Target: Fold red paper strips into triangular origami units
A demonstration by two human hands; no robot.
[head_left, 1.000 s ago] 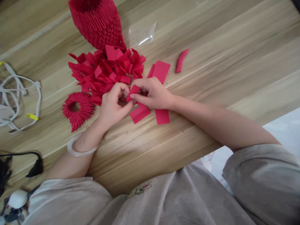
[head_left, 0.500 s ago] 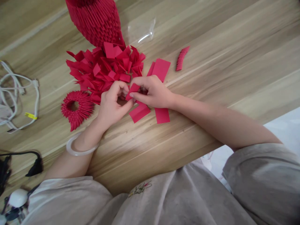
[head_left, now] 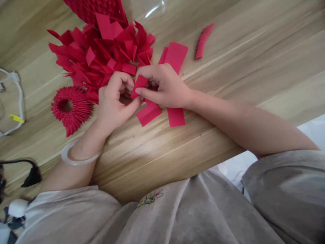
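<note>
A wooden bench (head_left: pixel 254 67) fills most of the view, its near edge slanting in front of a person in a greyish-beige shirt (head_left: pixel 193 210). Well in from that edge lies a large heap of red paper pieces (head_left: pixel 101 57), many folded. Beyond it, farthest from the near edge, shows the lower part of a red ridged paper form (head_left: pixel 93 8), cut off by the top of the view. Between heap and near edge, the right hand (head_left: pixel 167 86) and left hand (head_left: pixel 111 101) come together over the bench. Beside the left hand is a spiky red paper ring (head_left: pixel 80 110) with a round hole. Farther left lies part of a white cable (head_left: pixel 20 98) with a yellow tag. A pale bangle (head_left: pixel 81 162) circles the left wrist. Two flat red strips (head_left: pixel 176 117) lie partly under the right hand, nearer the near edge than the heap. Well to their right sits a short, curved red ridged piece (head_left: pixel 204 40). Smallest is a red paper piece (head_left: pixel 139 84) between the hands: the right grip is narrow, pinching it between thumb and fingers; the left fingertips are at its edge, but whether they grasp it I cannot tell.
</note>
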